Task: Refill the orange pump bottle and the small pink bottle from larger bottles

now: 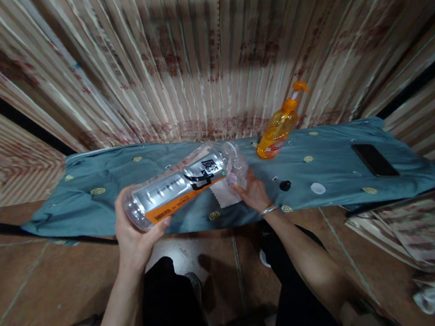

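My left hand (134, 239) is wrapped round the base of a large clear plastic bottle (181, 185) with a silver and orange label. The bottle lies tilted across the view, its neck end toward the right. At that end my right hand (255, 193) grips a small clear plastic container (236, 163), which is close against the bottle's neck. Whether the two touch, and whether any liquid is in them, I cannot tell. Below the container a white piece of paper or tissue (225, 194) lies on the cloth, partly hidden by the right hand.
A blue-green cloth (155, 159) with yellow pineapple prints covers the narrow table. An orange pump bottle (277, 131) stands at the back. Right of my hand lie a small black cap (285, 185), a round whitish lid (318, 188) and a dark phone (375, 160). Striped curtains (198, 51) hang behind.
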`<state>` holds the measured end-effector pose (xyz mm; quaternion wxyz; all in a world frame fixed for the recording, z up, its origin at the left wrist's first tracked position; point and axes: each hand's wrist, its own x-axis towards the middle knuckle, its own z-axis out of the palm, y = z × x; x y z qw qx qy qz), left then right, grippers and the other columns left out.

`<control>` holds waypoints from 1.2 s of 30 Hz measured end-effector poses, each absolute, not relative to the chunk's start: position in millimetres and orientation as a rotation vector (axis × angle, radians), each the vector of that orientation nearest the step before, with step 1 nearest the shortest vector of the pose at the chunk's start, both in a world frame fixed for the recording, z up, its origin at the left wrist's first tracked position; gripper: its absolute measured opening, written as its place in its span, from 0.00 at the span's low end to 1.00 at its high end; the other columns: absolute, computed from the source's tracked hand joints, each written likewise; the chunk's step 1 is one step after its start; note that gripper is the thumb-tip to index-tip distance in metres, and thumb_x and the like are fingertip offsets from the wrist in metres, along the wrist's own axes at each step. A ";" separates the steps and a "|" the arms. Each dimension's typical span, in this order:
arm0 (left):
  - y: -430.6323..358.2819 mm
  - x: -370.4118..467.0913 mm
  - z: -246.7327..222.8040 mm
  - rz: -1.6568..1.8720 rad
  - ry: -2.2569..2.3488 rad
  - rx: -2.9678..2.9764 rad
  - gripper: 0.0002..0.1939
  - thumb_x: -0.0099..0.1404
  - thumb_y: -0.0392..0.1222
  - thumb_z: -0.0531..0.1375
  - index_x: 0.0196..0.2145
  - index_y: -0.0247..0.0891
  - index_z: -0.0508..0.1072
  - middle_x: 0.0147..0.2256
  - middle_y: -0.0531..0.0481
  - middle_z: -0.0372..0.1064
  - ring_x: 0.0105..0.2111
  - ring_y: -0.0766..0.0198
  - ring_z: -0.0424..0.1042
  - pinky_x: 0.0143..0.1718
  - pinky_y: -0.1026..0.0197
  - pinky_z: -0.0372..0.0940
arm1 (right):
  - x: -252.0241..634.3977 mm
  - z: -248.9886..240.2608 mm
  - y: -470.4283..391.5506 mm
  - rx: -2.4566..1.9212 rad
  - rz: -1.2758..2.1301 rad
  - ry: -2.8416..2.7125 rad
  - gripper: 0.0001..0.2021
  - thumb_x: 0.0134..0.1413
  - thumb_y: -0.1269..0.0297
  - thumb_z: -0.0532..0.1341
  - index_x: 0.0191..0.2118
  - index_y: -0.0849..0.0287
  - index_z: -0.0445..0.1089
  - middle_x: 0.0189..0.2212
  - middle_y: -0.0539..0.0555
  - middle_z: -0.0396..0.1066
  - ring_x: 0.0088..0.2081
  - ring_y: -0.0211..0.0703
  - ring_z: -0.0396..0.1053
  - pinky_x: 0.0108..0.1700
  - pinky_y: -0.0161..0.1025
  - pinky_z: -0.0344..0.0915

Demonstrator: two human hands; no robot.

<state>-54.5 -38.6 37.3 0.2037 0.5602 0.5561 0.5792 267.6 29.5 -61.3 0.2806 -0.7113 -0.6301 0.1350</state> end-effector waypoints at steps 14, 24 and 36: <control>-37.7 -55.3 35.2 1.637 1.550 1.612 0.51 0.46 0.67 0.81 0.62 0.44 0.73 0.59 0.39 0.77 0.58 0.38 0.80 0.63 0.39 0.79 | 267.0 -57.8 30.4 -1.944 0.373 -1.687 0.26 0.68 0.57 0.72 0.64 0.64 0.71 0.50 0.69 0.87 0.51 0.62 0.87 0.49 0.45 0.79; -37.6 -55.1 34.9 1.639 1.548 1.623 0.51 0.47 0.67 0.81 0.62 0.44 0.73 0.59 0.39 0.77 0.58 0.39 0.80 0.63 0.39 0.79 | 268.3 -58.8 30.3 -1.910 0.377 -1.691 0.25 0.68 0.59 0.72 0.65 0.62 0.71 0.51 0.68 0.87 0.51 0.62 0.87 0.50 0.46 0.79; -39.2 -54.1 39.1 1.604 1.548 1.597 0.50 0.46 0.66 0.82 0.61 0.44 0.74 0.58 0.39 0.77 0.58 0.38 0.80 0.63 0.38 0.79 | 268.1 -60.2 30.7 -1.913 0.381 -1.688 0.26 0.67 0.57 0.71 0.65 0.63 0.71 0.51 0.68 0.87 0.52 0.61 0.87 0.51 0.44 0.78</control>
